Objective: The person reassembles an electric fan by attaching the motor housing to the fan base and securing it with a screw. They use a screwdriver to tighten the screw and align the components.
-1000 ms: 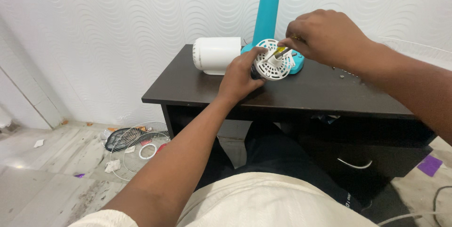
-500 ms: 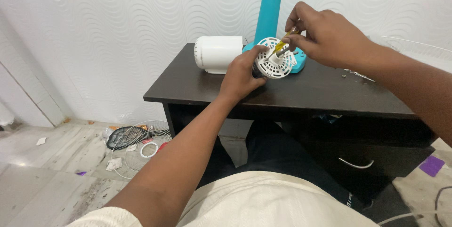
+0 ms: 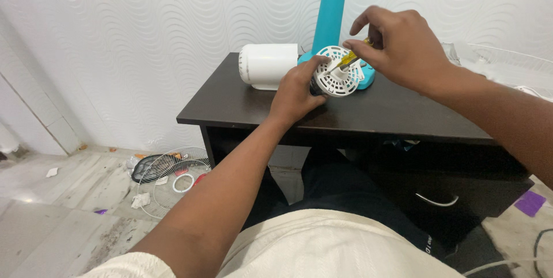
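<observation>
My left hand (image 3: 296, 93) grips the back of a white round slotted fan motor housing (image 3: 334, 74) and holds it tilted up on the dark brown table (image 3: 242, 102). My right hand (image 3: 400, 44) pinches a small yellow-handled screwdriver (image 3: 350, 58) whose tip rests on the face of the housing near its centre shaft. Behind the housing stands a teal fan stand (image 3: 329, 16) on its teal base (image 3: 365, 76).
A white cylindrical cover (image 3: 268, 66) lies on the table's far left. A white wire fan guard (image 3: 507, 59) sits at the table's far right. On the floor at left lie another wire grille (image 3: 167, 183), a white ring (image 3: 182, 183) and scraps. A drawer with a handle (image 3: 436, 200) is below.
My right hand has lifted a little and its fingers have turned on the screwdriver. The left hand and housing stay in place.
</observation>
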